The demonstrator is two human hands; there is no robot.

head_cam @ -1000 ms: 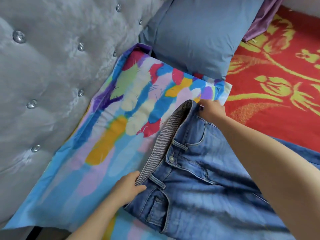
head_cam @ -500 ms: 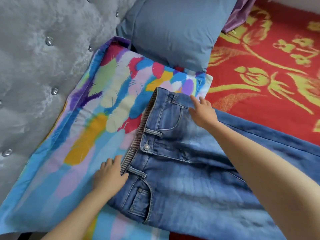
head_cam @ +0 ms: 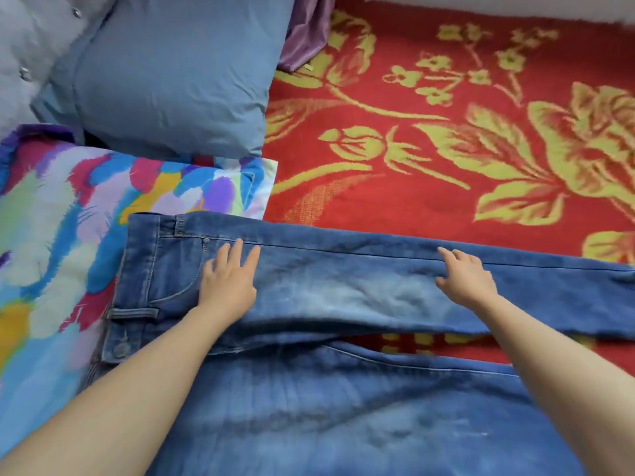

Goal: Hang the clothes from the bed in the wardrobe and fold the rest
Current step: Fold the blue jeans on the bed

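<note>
Red floral blanket (head_cam: pixel 446 187) underneath: your left hand (head_cam: pixel 228 286) and right hand (head_cam: pixel 467 281), fingers spread, press jeans (head_cam: pixel 343 290); smooth outward before folding.

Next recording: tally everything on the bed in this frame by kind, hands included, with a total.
jeans: 1
blue pillow: 1
feather-print cover: 1
purple cloth: 1
red floral blanket: 1
hands: 2, left hand and right hand, both flat on the jeans
Total: 7
</note>
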